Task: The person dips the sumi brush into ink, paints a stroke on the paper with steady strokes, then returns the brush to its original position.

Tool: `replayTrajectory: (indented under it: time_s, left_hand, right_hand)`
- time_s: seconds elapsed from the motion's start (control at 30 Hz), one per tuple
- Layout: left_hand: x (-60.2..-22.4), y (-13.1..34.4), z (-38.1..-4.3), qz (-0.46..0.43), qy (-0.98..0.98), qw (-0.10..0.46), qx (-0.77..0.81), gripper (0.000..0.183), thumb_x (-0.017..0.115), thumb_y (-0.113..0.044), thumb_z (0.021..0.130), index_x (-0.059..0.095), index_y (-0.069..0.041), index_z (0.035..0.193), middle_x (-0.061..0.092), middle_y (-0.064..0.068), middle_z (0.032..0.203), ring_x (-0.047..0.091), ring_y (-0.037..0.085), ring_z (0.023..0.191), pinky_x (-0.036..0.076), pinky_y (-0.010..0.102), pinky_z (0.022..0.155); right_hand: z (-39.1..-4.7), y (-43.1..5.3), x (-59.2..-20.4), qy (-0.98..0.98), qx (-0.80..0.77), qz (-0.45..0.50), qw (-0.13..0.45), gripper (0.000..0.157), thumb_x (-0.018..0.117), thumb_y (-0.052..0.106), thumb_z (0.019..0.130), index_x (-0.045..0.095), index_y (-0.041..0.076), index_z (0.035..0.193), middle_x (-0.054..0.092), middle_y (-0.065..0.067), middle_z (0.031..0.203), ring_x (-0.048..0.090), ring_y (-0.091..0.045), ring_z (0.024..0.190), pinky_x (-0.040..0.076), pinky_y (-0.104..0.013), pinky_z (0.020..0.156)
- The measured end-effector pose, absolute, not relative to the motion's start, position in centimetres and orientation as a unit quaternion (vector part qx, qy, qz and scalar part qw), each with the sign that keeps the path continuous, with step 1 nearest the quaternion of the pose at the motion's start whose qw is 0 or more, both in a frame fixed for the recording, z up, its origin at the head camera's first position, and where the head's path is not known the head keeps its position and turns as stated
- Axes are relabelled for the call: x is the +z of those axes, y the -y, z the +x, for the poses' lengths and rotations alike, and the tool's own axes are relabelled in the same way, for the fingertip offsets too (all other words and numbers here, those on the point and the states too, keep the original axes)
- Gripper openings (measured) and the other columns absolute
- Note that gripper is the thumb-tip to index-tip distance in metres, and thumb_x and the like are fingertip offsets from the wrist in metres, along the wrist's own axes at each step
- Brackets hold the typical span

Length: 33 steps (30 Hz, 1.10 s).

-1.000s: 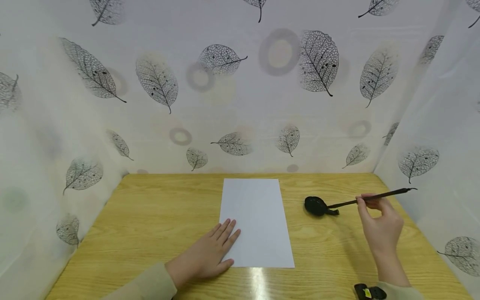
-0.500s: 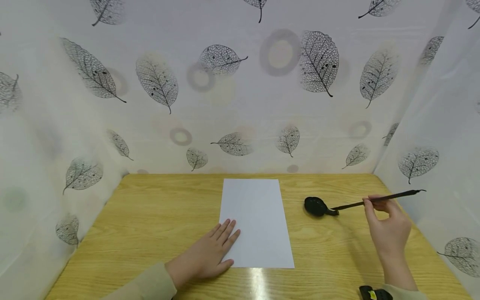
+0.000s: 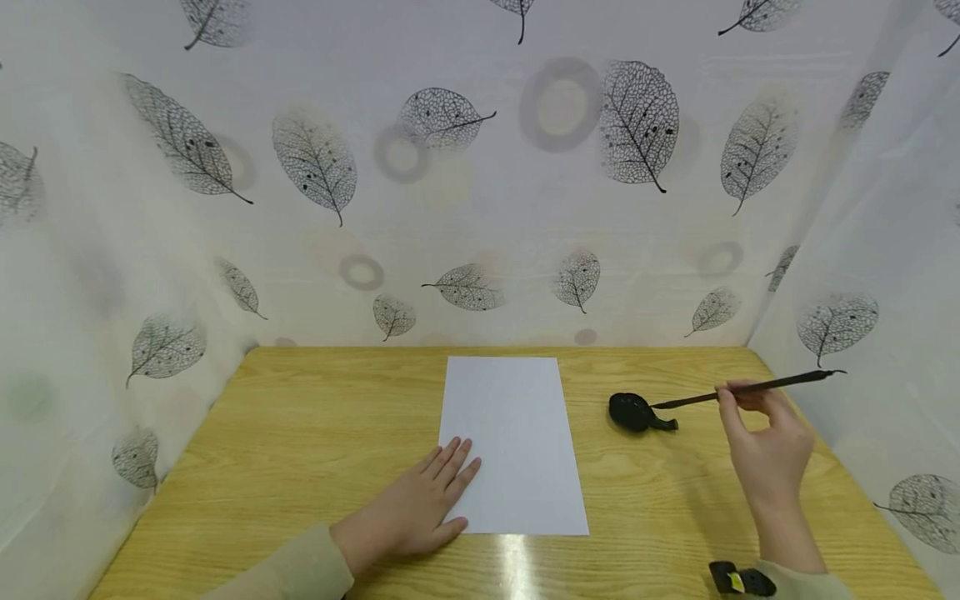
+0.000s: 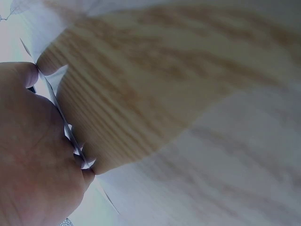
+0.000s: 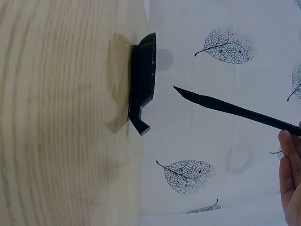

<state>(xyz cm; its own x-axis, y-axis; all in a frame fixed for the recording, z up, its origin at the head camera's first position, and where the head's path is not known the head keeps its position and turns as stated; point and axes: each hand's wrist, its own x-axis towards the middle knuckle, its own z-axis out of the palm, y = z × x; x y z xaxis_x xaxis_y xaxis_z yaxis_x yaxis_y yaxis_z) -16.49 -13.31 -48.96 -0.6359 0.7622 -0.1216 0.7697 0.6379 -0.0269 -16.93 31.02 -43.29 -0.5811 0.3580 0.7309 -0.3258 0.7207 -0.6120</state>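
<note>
A blank white sheet of paper point(image 3: 513, 442) lies on the wooden table. My left hand point(image 3: 420, 504) rests flat on its lower left corner, fingers spread and straight. In the right hand point(image 3: 772, 454), thumb and fingertips pinch a dark writing brush point(image 3: 772, 384) by its shaft, held slanted with the tip down to the left. A small black ink dish point(image 3: 632, 412) with a short curved handle stands right of the paper. In the right wrist view the brush tip point(image 5: 186, 94) hovers above the ink dish point(image 5: 143, 70), apart from it.
The wooden table point(image 3: 337, 400) reaches back to a pale curtain point(image 3: 510, 208) printed with leaves, which also hangs at both sides. A black strap point(image 3: 741, 579) sits on the right wrist.
The brush first shifted right and down toward the dish's handle, then up and left, so its tip is now near the dish's bowl. The left hand and paper stayed put.
</note>
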Motion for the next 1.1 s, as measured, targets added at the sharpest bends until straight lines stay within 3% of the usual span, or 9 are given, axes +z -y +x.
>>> replayTrajectory:
  time_s: [0.13, 0.27, 0.3, 0.37, 0.47, 0.57, 0.77, 0.97, 1.1]
  left_hand:
    - [-48.3, 13.1, -16.4, 0.414, -0.907, 0.074, -0.038, 0.075, 0.037, -0.054, 0.112, 0.025, -0.007, 0.169, 0.018, 0.022, 0.177, 0.021, 0.035, 0.165, 0.03, 0.046, 0.133]
    - [-48.2, 13.1, -16.4, 0.416, -0.906, 0.073, -0.033, 0.075, 0.038, -0.054, 0.112, 0.026, -0.006, 0.169, 0.018, 0.023, 0.177, 0.022, 0.036, 0.165, 0.031, 0.047, 0.132]
    - [-48.3, 13.2, -16.4, 0.418, -0.905, 0.072, -0.025, 0.075, 0.038, -0.054, 0.112, 0.026, -0.005, 0.168, 0.019, 0.024, 0.176, 0.023, 0.038, 0.164, 0.031, 0.049, 0.132]
    - [-48.3, 13.2, -16.4, 0.42, -0.904, 0.071, -0.022, 0.075, 0.038, -0.053, 0.112, 0.027, -0.004, 0.168, 0.019, 0.025, 0.176, 0.023, 0.038, 0.164, 0.031, 0.049, 0.132]
    - [-48.4, 13.2, -16.4, 0.42, -0.904, 0.072, -0.021, 0.076, 0.036, -0.054, 0.112, 0.026, -0.004, 0.168, 0.019, 0.024, 0.176, 0.023, 0.038, 0.164, 0.031, 0.049, 0.132]
    - [-48.4, 13.2, -16.5, 0.421, -0.904, 0.07, -0.025, 0.075, 0.034, -0.055, 0.112, 0.025, -0.005, 0.169, 0.018, 0.024, 0.176, 0.022, 0.037, 0.165, 0.031, 0.049, 0.132]
    - [-49.2, 13.4, -16.6, 0.427, -0.902, 0.056, -0.012, 0.076, 0.03, -0.057, 0.113, 0.026, -0.005, 0.168, 0.02, 0.025, 0.176, 0.023, 0.039, 0.164, 0.032, 0.051, 0.131]
    - [-49.4, 13.4, -16.7, 0.427, -0.903, 0.047, -0.033, 0.076, 0.033, -0.056, 0.112, 0.026, -0.006, 0.168, 0.019, 0.024, 0.176, 0.023, 0.037, 0.164, 0.032, 0.048, 0.132]
    - [-48.7, 13.2, -16.6, 0.417, -0.905, 0.074, -0.025, 0.075, 0.038, -0.054, 0.112, 0.026, -0.006, 0.169, 0.017, 0.023, 0.177, 0.021, 0.037, 0.165, 0.03, 0.048, 0.132]
  right_hand:
    - [-17.3, -30.4, -43.0, 0.798, 0.384, -0.006, 0.464, 0.013, 0.077, -0.011, 0.088, 0.077, -0.01, 0.101, 0.065, 0.04, 0.096, 0.055, 0.027, 0.085, 0.042, -0.001, 0.081]
    - [-17.8, -29.6, -42.9, 0.789, 0.393, -0.003, 0.472, 0.014, 0.078, -0.013, 0.087, 0.078, -0.008, 0.1, 0.075, 0.016, 0.092, 0.057, 0.023, 0.083, 0.044, -0.001, 0.08]
    - [-17.9, -29.4, -42.8, 0.789, 0.395, 0.001, 0.471, 0.014, 0.077, -0.013, 0.087, 0.078, -0.01, 0.1, 0.074, 0.016, 0.092, 0.057, 0.023, 0.083, 0.044, -0.001, 0.08]
    - [-18.1, -28.9, -42.7, 0.785, 0.398, 0.004, 0.474, 0.013, 0.077, -0.013, 0.087, 0.077, -0.011, 0.1, 0.077, 0.0, 0.09, 0.058, 0.022, 0.083, 0.044, -0.001, 0.079]
    - [-18.3, -28.2, -42.6, 0.784, 0.403, 0.005, 0.472, 0.013, 0.076, -0.015, 0.087, 0.076, -0.012, 0.1, 0.077, -0.013, 0.091, 0.058, 0.021, 0.082, 0.045, -0.001, 0.079]
    - [-18.6, -27.4, -42.7, 0.783, 0.408, 0.01, 0.47, 0.014, 0.075, -0.016, 0.086, 0.076, -0.012, 0.099, 0.075, -0.02, 0.091, 0.058, 0.022, 0.083, 0.045, -0.002, 0.079]
    - [-19.1, -26.1, -42.9, 0.78, 0.42, 0.028, 0.462, 0.015, 0.077, -0.015, 0.086, 0.077, -0.01, 0.1, 0.075, -0.023, 0.092, 0.059, 0.021, 0.084, 0.047, -0.004, 0.08]
    - [-19.5, -24.7, -42.8, 0.775, 0.437, 0.053, 0.454, 0.012, 0.078, -0.01, 0.088, 0.078, -0.007, 0.1, 0.078, 0.003, 0.093, 0.062, 0.019, 0.085, 0.049, -0.005, 0.081]
    - [-19.7, -23.8, -42.6, 0.777, 0.441, 0.063, 0.445, 0.011, 0.077, -0.008, 0.09, 0.077, -0.008, 0.101, 0.079, -0.007, 0.093, 0.062, 0.02, 0.087, 0.05, -0.005, 0.082]
